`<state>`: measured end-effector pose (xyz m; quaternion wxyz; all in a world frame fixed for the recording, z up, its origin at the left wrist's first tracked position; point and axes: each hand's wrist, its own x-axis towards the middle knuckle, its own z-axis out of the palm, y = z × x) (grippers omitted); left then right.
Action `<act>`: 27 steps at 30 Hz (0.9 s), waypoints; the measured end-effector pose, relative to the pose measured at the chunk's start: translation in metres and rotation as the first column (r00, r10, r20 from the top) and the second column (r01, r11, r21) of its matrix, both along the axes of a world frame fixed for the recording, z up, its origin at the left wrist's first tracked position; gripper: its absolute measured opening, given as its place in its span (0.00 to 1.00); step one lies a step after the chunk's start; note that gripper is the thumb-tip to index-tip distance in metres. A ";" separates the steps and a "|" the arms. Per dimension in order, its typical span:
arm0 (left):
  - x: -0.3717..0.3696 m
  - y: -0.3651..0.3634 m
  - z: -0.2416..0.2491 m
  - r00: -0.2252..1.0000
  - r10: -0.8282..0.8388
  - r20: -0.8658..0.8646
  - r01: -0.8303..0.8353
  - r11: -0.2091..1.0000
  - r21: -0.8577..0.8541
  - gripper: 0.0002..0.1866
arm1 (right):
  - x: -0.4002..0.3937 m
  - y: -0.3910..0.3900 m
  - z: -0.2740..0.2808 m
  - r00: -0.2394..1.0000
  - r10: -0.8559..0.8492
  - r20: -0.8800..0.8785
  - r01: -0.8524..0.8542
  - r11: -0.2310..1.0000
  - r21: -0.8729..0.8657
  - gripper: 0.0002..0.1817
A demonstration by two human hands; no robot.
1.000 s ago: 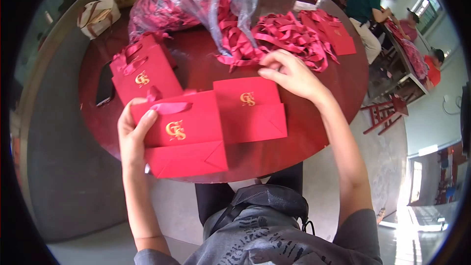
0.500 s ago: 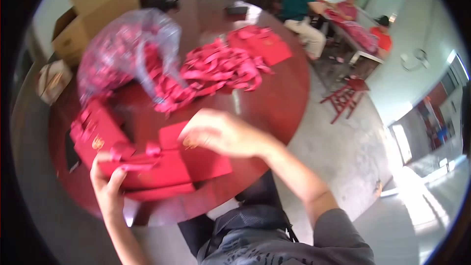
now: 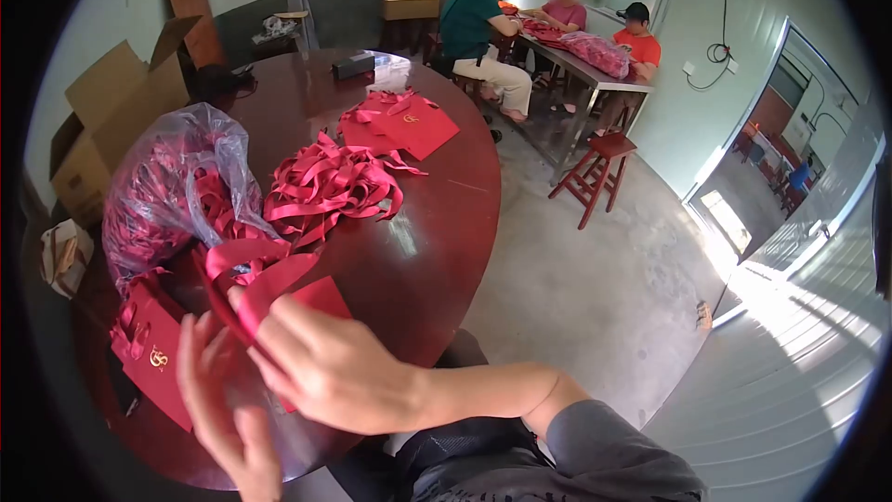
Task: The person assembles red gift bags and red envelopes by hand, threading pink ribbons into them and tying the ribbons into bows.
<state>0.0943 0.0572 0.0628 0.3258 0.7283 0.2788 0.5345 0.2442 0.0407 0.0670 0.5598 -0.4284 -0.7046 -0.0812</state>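
Note:
My right hand point(image 3: 325, 363) is closed on the ribbon handle point(image 3: 269, 293) of a red paper gift bag, near the table's front edge. The bag is tilted nearly edge-on, mostly hidden behind my hand. Beside it my left hand point(image 3: 223, 409) is open, fingers stretched out and apart, with nothing seen in it. Another red panel point(image 3: 325, 297) lies on the table behind my right hand. Left of my hands, red gift bags point(image 3: 153, 353) with a gold emblem and ribbon handles lie in a stack.
A heap of red ribbons point(image 3: 330, 186) lies mid-table, beside a clear plastic sack point(image 3: 153, 195) of ribbons. More red bags point(image 3: 409, 130) lie beyond. Cardboard boxes point(image 3: 121, 121) stand at left. Several people sit at a metal-legged table point(image 3: 595, 74); a red stool point(image 3: 599, 172) stands nearby.
The view has swung right. My right hand has moved left across the bags and taken a ribbon handle. My left hand has let go of the bag it held.

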 end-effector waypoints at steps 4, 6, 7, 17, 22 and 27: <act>-0.007 -0.007 -0.053 0.969 -0.102 0.226 0.167 0.943 -0.289 0.47 | -0.014 -0.005 -0.008 0.968 0.252 0.022 -0.240 0.944 -0.224 0.26; -0.013 -0.005 -0.065 0.963 -0.101 0.251 0.175 0.940 -0.292 0.43 | -0.004 -0.008 -0.003 0.946 0.324 0.003 -0.308 0.904 -0.297 0.30; -0.014 -0.003 -0.067 0.956 -0.097 0.276 0.182 0.936 -0.301 0.40 | 0.001 -0.009 0.000 0.919 0.393 -0.025 -0.374 0.850 -0.371 0.34; -0.008 0.007 -0.035 0.892 -0.018 0.452 0.405 0.476 -0.780 0.20 | 0.030 0.035 0.030 0.904 0.341 0.256 -0.109 0.765 -0.634 0.14; -0.011 0.018 -0.036 0.844 -0.004 0.536 0.509 0.320 -0.799 0.21 | 0.075 0.077 0.020 0.963 0.120 0.241 0.055 0.788 -0.613 0.11; -0.046 0.036 -0.031 0.879 0.109 0.465 0.355 0.502 -0.789 0.18 | 0.128 0.062 -0.015 0.987 -0.065 -0.145 -0.035 0.803 -0.595 0.08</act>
